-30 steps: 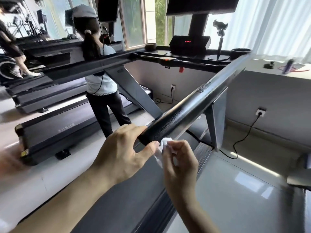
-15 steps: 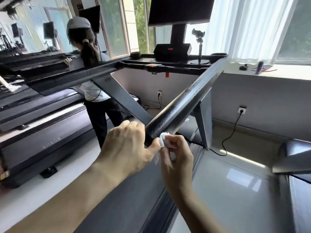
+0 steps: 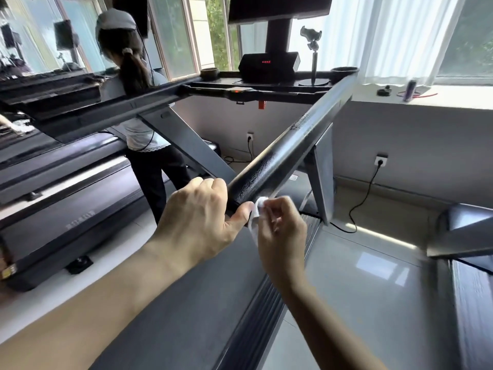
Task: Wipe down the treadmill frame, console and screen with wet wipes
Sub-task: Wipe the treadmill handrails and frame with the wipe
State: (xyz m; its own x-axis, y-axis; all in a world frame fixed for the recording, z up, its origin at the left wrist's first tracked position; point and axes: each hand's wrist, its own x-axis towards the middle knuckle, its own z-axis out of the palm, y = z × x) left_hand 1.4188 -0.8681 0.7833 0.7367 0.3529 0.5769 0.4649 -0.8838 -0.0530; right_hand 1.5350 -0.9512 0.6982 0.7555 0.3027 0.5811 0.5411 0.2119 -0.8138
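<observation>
— One treadmill (image 3: 200, 316) under inspection. Which part is in hand?

— The right handrail (image 3: 288, 153), the long black bar running from the console (image 3: 266, 66) down to its near end. The screen (image 3: 277, 8) stands above the console on a post, well apart from both hands.

— State of the hands?

— The left hand (image 3: 197, 222) grips the near end of the handrail, fingers curled over the top and thumb underneath. The right hand (image 3: 280, 228) pinches a crumpled wet wipe (image 3: 257, 206) in its fingertips, just beside the left thumb.

— Where exactly is the wipe?

— It touches the lower edge of the handrail, close to the tip.

— What has changed in the last second?

— Very little. Both hands have kept to the same end of the rail. The wipe sat just below the tip and has come up against the underside edge.

— What does that mean for the job?

— In my judgement the work is still on the frame, at the handrail's end cap and underside. The length of the rail towards the console looks likely to follow. The wipe is nowhere near the console or screen yet, so I would put the task at an early to middle stage.
</observation>
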